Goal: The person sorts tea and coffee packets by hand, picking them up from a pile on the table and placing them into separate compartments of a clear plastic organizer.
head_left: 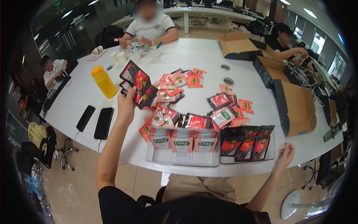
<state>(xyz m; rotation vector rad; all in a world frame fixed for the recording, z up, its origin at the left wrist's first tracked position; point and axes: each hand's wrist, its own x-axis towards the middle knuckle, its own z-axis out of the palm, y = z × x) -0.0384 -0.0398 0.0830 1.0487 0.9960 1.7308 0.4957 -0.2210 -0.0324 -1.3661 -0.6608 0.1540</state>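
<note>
My left hand [127, 102] is closed on a few fanned-out black-and-red sachets [138, 80], raised above the left side of the sachet pile. My right hand [285, 156] holds nothing, its fingers loosely curled and apart, beside the right end of a clear tray [228, 161]. Black-and-red sachets [246, 143] stand in rows in that tray. To its left, another clear tray [179, 161] holds upright pink-and-white "Cozy" packets [181, 143] in three stacks. Behind both trays, loose pink sachets [166, 96] and black-and-red sachets [219, 100] lie in a mixed heap.
Two phones [103, 123] on cables and a yellow bottle [104, 83] stand on the left of the white table [201, 56]. Paper cups [120, 57] are near a person seated opposite. Opened cardboard boxes [294, 108] line the right edge, where another person handles white cables [304, 63].
</note>
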